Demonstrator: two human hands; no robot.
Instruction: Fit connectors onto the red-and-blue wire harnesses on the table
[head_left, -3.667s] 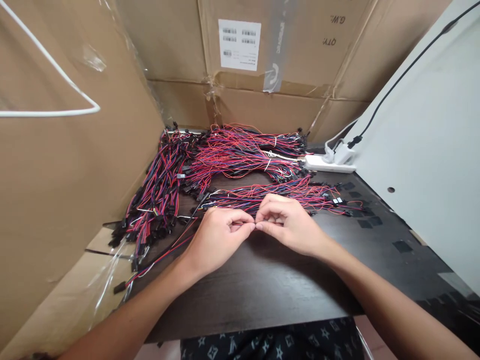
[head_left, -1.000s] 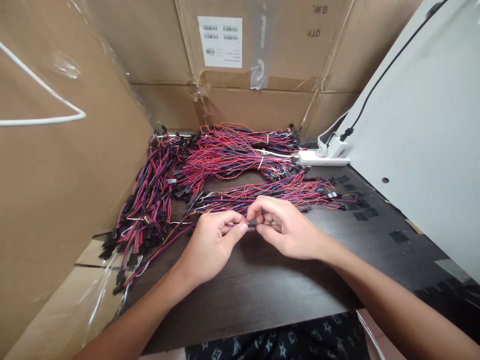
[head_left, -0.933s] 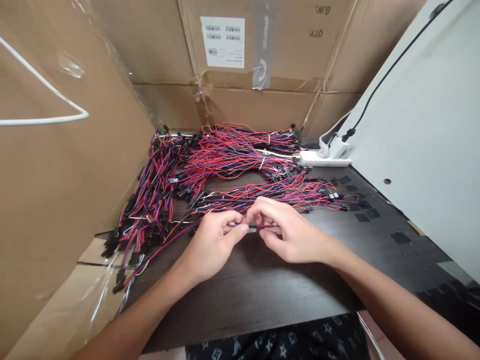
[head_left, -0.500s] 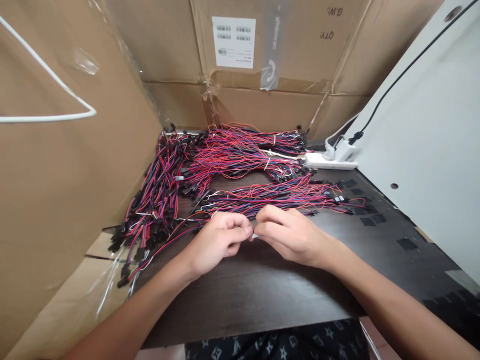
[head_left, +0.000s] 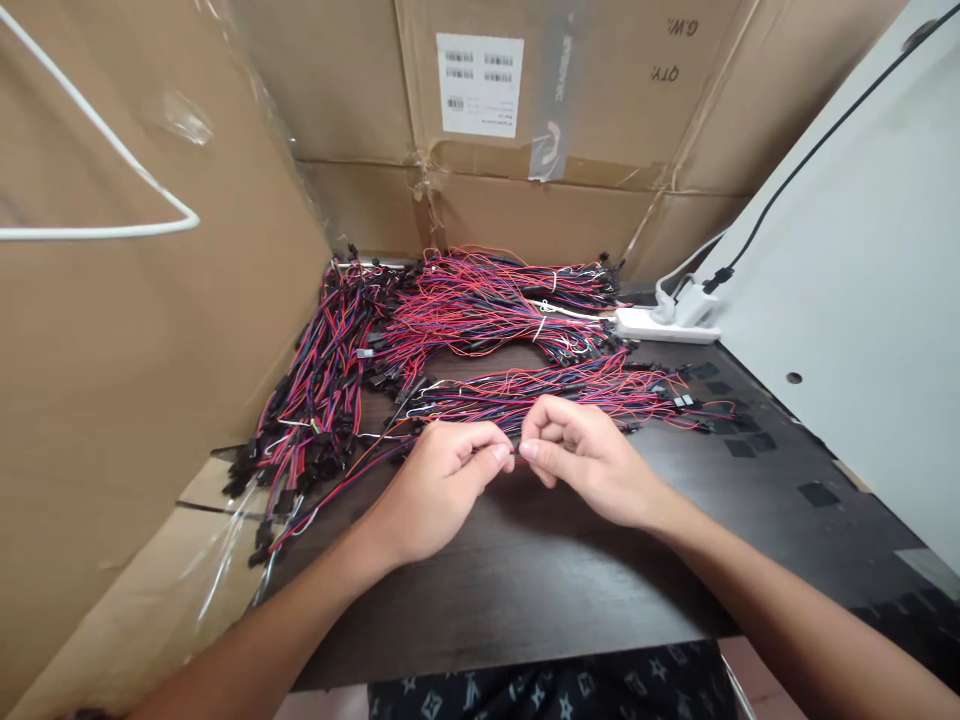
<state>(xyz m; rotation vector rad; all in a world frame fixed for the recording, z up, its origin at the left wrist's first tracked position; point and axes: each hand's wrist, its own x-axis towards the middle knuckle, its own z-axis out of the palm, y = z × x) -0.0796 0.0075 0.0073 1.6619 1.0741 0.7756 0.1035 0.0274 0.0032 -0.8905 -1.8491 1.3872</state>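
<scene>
left hand (head_left: 439, 485) and right hand (head_left: 592, 460): my fingers (head_left: 501, 452) pressed tip to tip, pinching one thin wire (head_left: 514, 452) | place: just above the bench (head_left: 540, 570), right in front of the loose wire pile (head_left: 540, 392) | feel: light, limp, slippery, small plug probably delicate | grip: close to the plug, not mid-strand

A dark wood-grain table (head_left: 540, 580) carries the work. Heaps of red, blue and black wire leads (head_left: 465, 320) lie at 12 and 10 o'clock, a white power strip (head_left: 664, 325) at 1 o'clock, small black squares (head_left: 817, 493) at 3 o'clock.
</scene>
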